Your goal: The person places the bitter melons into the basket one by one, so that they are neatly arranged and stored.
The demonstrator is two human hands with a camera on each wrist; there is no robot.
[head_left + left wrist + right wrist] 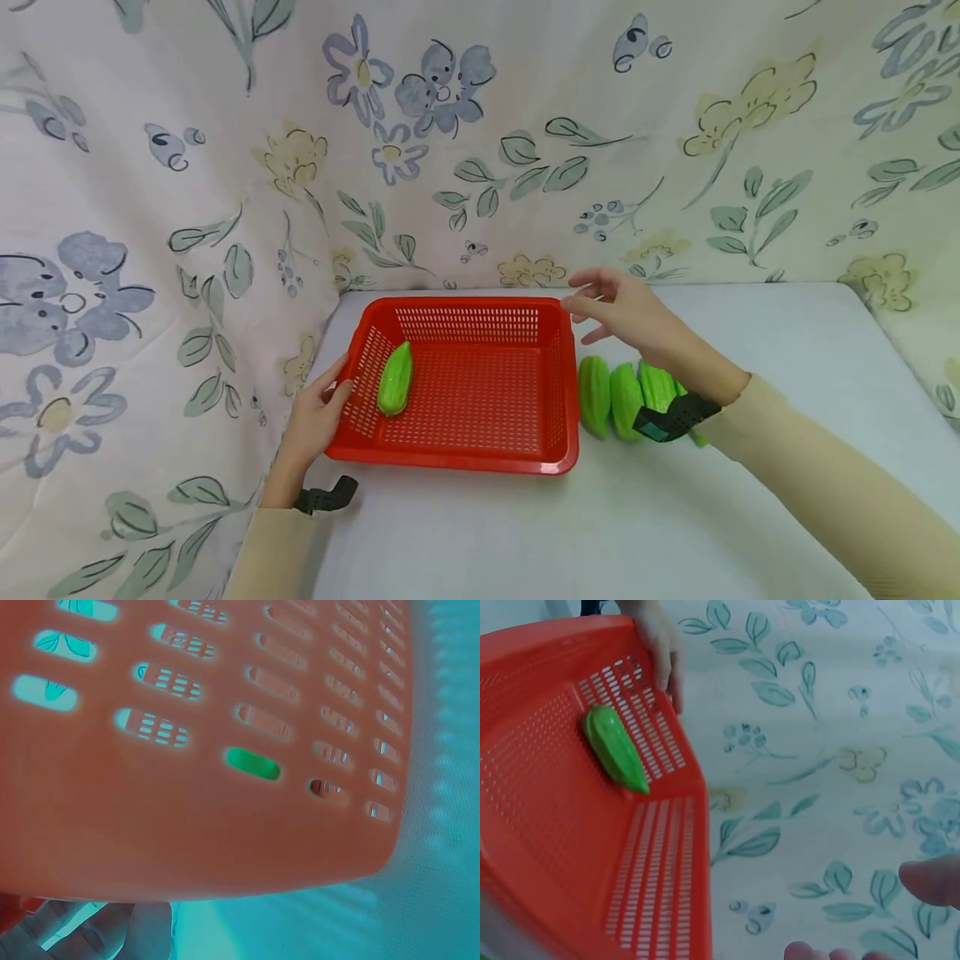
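Observation:
A red plastic basket with slotted walls stands on the table, one green ridged gourd lying inside near its left wall. My left hand grips the basket's left rim, thumb on top and fingers on the outside. In the left wrist view, the basket's outer wall fills most of the picture, with fingers at the lower left. Over the basket's back right corner hovers my right hand, fingers apart and loosely bent, holding nothing. The right wrist view shows the same gourd against the slotted wall.
Several more green gourds lie in a row just right of the basket, partly hidden under my right wrist. A floral curtain hangs behind and to the left of the white table.

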